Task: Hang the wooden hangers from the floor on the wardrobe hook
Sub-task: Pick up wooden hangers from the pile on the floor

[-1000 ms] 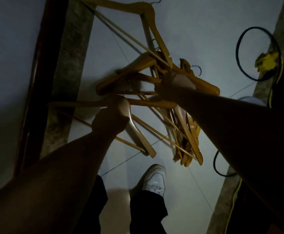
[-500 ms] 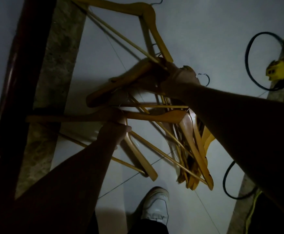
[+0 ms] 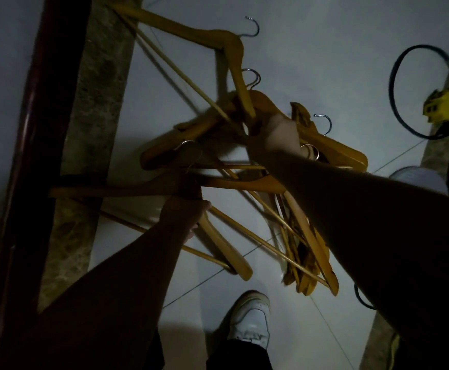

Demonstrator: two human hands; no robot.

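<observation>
- Wood edge [image 3: 31, 156]: a dark upright runs just left of the stone strip [image 3: 95, 102]. It is possibly the wardrobe, but no hook is in view.
- Hanger [image 3: 226, 249]: one arm reaches left across the strip, the other points down and right of it.
- Left hand [image 3: 188, 212]: just right of the strip, fingers curled round this hanger's neck. Holding it there likely keeps the hook end free for hanging.
- Top hanger [image 3: 191, 30]: loose, untouched, one end over the strip. It probably waits its turn.
- Right hand [image 3: 276, 137]: farther right of the strip, clenched round several necks at once.
- Bundle [image 3: 335, 150]: these hangers fan out from that grip, with metal hooks sticking out beside the hand. Gathering them by the necks suggests one carry. Whether they are clear of the floor is hard to tell.
- Cable [image 3: 391, 84] and yellow plug [image 3: 442, 105]: well right of the strip, apart from the hangers.
</observation>
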